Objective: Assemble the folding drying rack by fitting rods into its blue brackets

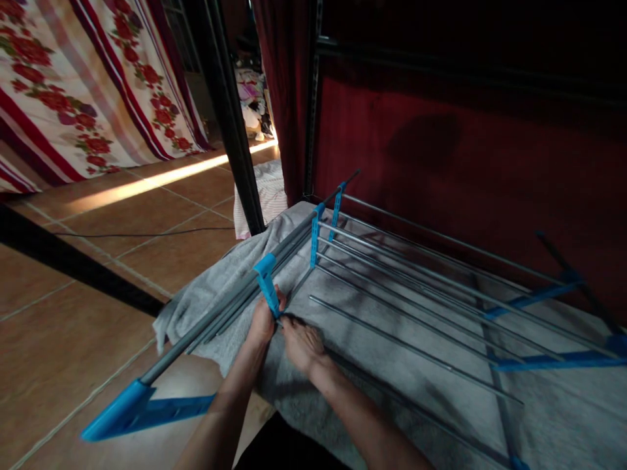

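Observation:
A rack of grey metal tubes (392,245) with blue plastic brackets lies on a grey blanket (372,313). My left hand (265,314) is closed around the lower part of a blue bracket (267,281) on the long side tube. Right beside it, my right hand (300,336) has its fingers pressed together at the bracket's bottom end, around a tube whose tip is mostly hidden. One loose tube (411,346) rests on the blanket to the right. A blue end piece (132,411) sticks out at the lower left.
Black metal posts (228,117) stand at the left and behind the rack. A dark red cloth (441,156) hangs at the back. A floral curtain (73,85) hangs over the tiled floor (98,281), where a thin cable (147,233) runs.

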`<action>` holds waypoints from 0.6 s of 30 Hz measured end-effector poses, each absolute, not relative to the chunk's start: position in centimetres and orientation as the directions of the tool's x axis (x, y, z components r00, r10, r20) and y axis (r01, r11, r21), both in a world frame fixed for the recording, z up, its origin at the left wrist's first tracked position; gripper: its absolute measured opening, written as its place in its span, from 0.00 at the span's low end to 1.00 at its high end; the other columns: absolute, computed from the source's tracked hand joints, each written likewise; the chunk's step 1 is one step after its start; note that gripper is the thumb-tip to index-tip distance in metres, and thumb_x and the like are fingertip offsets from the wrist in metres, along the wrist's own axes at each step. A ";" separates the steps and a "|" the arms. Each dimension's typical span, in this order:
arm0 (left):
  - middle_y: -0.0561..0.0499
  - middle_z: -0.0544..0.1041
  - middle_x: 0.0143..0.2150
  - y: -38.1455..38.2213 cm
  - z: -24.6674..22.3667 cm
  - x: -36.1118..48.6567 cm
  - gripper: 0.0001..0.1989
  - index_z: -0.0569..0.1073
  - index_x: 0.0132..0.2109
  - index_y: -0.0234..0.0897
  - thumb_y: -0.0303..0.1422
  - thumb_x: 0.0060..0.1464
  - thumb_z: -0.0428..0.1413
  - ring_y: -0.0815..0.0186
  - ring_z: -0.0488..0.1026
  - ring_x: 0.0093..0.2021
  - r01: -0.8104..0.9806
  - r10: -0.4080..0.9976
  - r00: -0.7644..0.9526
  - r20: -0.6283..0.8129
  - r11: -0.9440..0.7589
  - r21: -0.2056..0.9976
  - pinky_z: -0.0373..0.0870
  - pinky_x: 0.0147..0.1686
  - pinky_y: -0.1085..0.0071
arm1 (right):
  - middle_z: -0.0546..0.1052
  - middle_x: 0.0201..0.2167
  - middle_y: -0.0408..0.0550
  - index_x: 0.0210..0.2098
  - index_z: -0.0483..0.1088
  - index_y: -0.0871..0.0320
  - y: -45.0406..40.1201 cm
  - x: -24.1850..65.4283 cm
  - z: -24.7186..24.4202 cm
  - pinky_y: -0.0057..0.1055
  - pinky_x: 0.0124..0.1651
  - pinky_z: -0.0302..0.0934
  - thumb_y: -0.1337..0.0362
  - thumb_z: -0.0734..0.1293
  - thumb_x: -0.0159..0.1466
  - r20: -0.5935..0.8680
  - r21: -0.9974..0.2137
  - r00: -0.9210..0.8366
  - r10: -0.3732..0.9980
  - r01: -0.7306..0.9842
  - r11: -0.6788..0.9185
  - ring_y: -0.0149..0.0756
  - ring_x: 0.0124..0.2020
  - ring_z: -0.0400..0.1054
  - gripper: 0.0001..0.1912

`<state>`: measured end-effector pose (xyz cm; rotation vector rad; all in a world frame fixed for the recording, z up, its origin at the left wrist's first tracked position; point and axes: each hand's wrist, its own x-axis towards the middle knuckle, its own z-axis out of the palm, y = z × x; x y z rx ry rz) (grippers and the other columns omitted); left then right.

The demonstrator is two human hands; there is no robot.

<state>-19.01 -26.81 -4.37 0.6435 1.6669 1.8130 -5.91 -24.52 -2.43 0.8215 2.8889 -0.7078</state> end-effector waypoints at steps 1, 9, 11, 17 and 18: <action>0.53 0.62 0.19 -26.8 -4.3 -19.0 0.26 0.62 0.21 0.41 0.54 0.58 0.50 0.65 0.58 0.24 -0.109 0.711 -0.702 -0.040 -0.051 0.993 0.62 0.30 0.67 | 0.79 0.48 0.53 0.57 0.66 0.55 -24.4 -5.9 -2.5 0.39 0.47 0.69 0.66 0.52 0.74 -0.170 -0.429 -0.859 0.483 0.505 0.749 0.42 0.45 0.76 0.17; 0.52 0.63 0.19 -26.9 -4.3 -18.8 0.26 0.63 0.21 0.41 0.52 0.60 0.50 0.66 0.58 0.23 -0.165 0.708 -0.704 -0.052 -0.092 0.982 0.60 0.29 0.66 | 0.79 0.50 0.50 0.57 0.67 0.52 -23.7 -6.1 -2.2 0.37 0.51 0.66 0.64 0.54 0.75 -0.204 -0.510 -0.841 0.501 0.528 0.679 0.41 0.50 0.75 0.16; 0.51 0.63 0.19 -26.9 -4.2 -18.7 0.26 0.64 0.21 0.41 0.53 0.59 0.51 0.65 0.58 0.24 -0.169 0.697 -0.715 -0.058 -0.092 0.981 0.60 0.29 0.66 | 0.78 0.52 0.49 0.57 0.66 0.51 -23.6 -6.1 -2.1 0.37 0.51 0.66 0.63 0.54 0.75 -0.216 -0.517 -0.837 0.502 0.534 0.669 0.40 0.51 0.74 0.16; 0.49 0.64 0.19 -26.9 -3.7 -18.3 0.26 0.67 0.21 0.43 0.57 0.57 0.50 0.62 0.58 0.25 -0.155 0.688 -0.722 -0.069 -0.063 0.986 0.59 0.30 0.63 | 0.78 0.53 0.49 0.58 0.67 0.51 -23.4 -6.0 -2.1 0.37 0.51 0.65 0.62 0.54 0.75 -0.220 -0.531 -0.841 0.495 0.529 0.663 0.41 0.52 0.74 0.17; 0.49 0.63 0.19 -26.9 -3.6 -18.3 0.27 0.67 0.21 0.43 0.58 0.56 0.50 0.62 0.58 0.25 -0.150 0.691 -0.720 -0.069 -0.057 0.987 0.59 0.30 0.63 | 0.78 0.53 0.49 0.57 0.67 0.51 -23.4 -5.9 -2.1 0.37 0.51 0.65 0.62 0.54 0.75 -0.219 -0.530 -0.840 0.497 0.530 0.662 0.41 0.51 0.74 0.17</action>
